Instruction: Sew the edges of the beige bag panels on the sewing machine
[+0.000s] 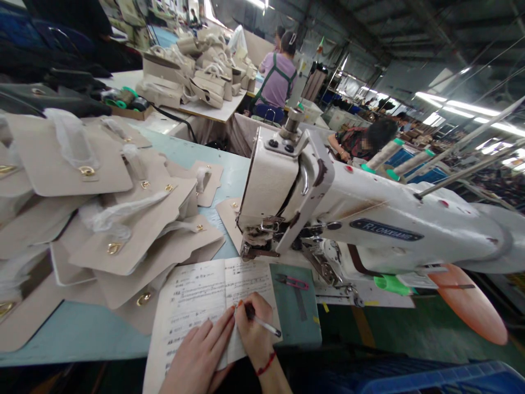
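Pale blue tabletop point(82, 331) runs under most of the work, much of its left side hidden by stock and its near edge ending just below the notebook. White-painted metal comes next: the sewing machine point(361, 191) spans the right half, its far end cut off by the frame, its head standing directly behind the notebook and blocking the way there. Beige bag panels point(143, 230) with wrapped handles and gold fittings are heaped on the left, overlapping and cut off at the frame's edge; some reach the notebook's upper left side. Beyond, a person in a lilac top point(279, 82) sits beside another table piled with bags.

The notebook point(184, 298) lies spread on the near part of the table, between panels and machine, its lower end partly covered by the hands. Bare room shows on the green strip point(301, 323) to its right. The left hand point(205, 350) rests flat across the pages, grasping nothing. The right hand point(254, 320) pinches a pen point(266, 326) over the right page; its tip seems hidden by the fingers. Pink-handled snips point(295, 282) lie beside the notebook's right edge.
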A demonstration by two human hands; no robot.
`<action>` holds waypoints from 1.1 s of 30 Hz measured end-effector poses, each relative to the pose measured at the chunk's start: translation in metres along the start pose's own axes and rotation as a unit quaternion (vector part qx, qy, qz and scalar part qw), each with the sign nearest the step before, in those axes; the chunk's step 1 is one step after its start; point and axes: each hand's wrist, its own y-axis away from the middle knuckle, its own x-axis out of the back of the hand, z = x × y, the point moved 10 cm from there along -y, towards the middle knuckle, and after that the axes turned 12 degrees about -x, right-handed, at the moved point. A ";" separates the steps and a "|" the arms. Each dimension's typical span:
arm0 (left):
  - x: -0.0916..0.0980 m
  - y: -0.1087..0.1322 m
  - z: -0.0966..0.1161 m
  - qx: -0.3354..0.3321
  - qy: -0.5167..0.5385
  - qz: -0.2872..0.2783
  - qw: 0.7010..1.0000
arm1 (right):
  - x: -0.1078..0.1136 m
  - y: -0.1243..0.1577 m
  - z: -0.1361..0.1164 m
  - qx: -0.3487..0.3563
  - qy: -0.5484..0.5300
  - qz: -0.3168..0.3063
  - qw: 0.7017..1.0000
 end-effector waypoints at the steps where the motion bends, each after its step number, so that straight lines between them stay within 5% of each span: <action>1: 0.000 0.000 0.000 -0.001 -0.002 0.001 1.000 | 0.000 0.000 0.001 -0.002 -0.003 -0.001 1.000; 16: 0.003 -0.002 0.002 -0.003 -0.019 0.008 1.000 | 0.001 0.000 0.001 0.002 0.000 0.002 1.000; 26: 0.005 -0.001 0.005 -0.011 -0.021 0.010 1.000 | 0.023 0.006 0.019 -0.035 -0.072 0.073 0.994; 33: 0.012 -0.002 0.007 -0.012 -0.025 0.027 0.999 | 0.022 0.006 0.022 -0.047 -0.121 0.066 0.989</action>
